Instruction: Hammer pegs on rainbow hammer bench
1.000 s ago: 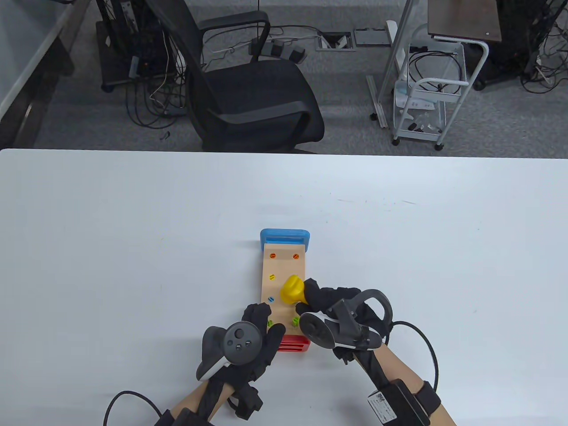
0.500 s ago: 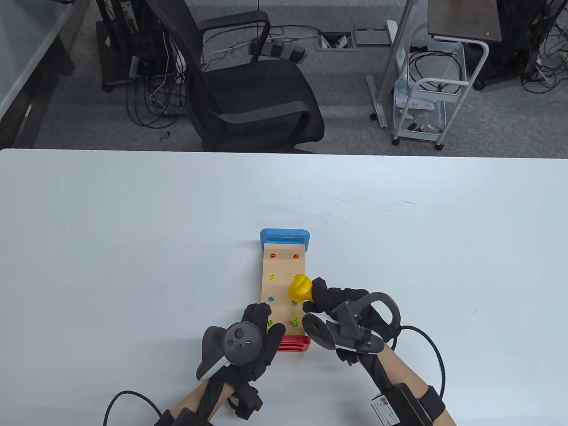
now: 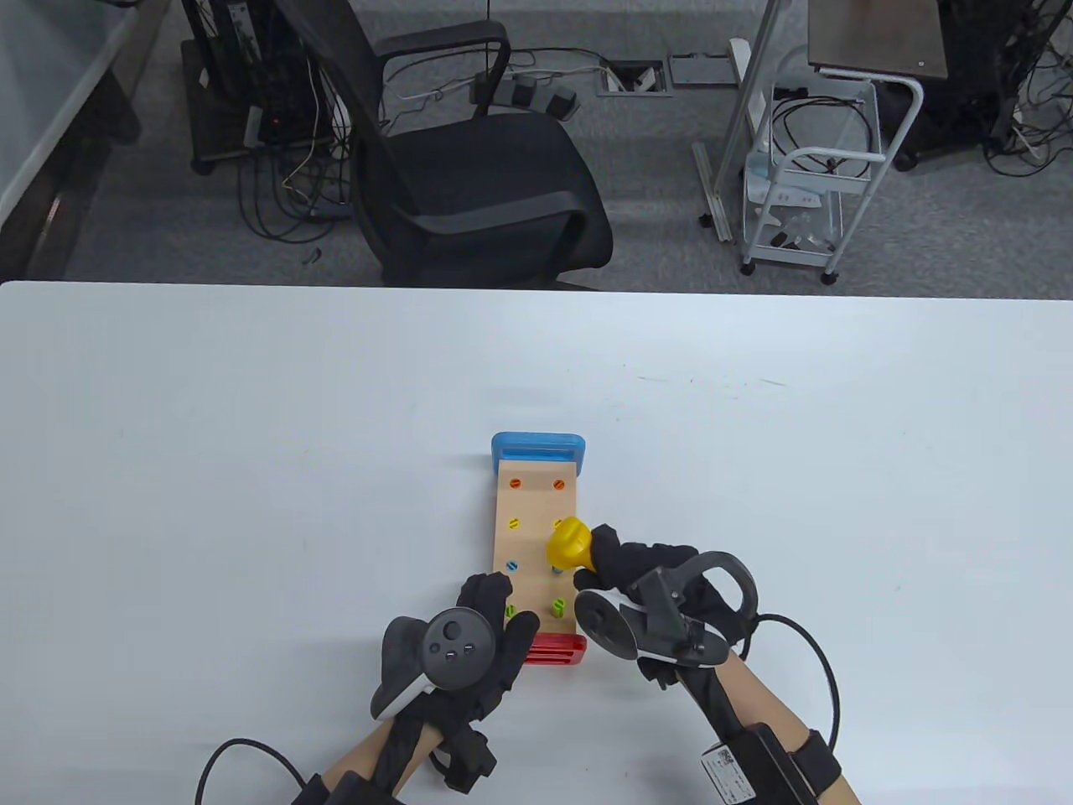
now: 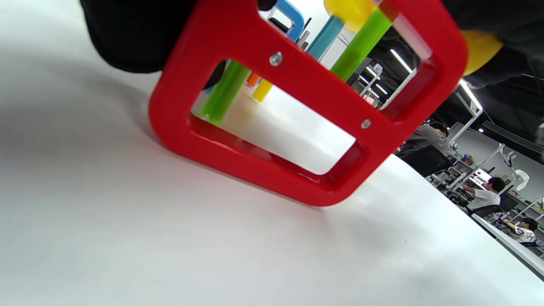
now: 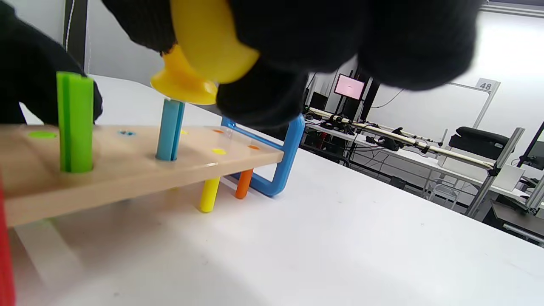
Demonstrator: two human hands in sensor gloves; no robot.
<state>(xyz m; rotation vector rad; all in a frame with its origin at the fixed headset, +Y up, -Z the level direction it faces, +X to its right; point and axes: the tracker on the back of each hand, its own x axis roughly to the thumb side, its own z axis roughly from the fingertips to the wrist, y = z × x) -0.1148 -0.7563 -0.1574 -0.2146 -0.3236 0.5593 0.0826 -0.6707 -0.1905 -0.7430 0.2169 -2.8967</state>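
Observation:
The wooden hammer bench (image 3: 536, 520) lies on the white table, blue end frame (image 3: 537, 444) far, red end frame (image 3: 555, 650) near. My right hand (image 3: 624, 566) grips the yellow hammer (image 3: 567, 542); in the right wrist view its head (image 5: 182, 87) sits on top of a raised blue peg (image 5: 169, 129). A green peg (image 5: 75, 121) stands tall beside it. Yellow (image 5: 209, 194) and orange (image 5: 243, 183) pegs hang below the board. My left hand (image 3: 490, 616) rests on the bench's near left corner, by the red frame (image 4: 297, 102).
A black office chair (image 3: 469, 168) and a white cart (image 3: 805, 184) stand beyond the table's far edge. White tabletop (image 3: 251, 470) stretches to both sides of the bench. Cables trail from both wrists at the near edge.
My right hand moved the hammer right and slightly toward me, from over the board's middle onto the raised blue peg. The left hand and bench stayed still.

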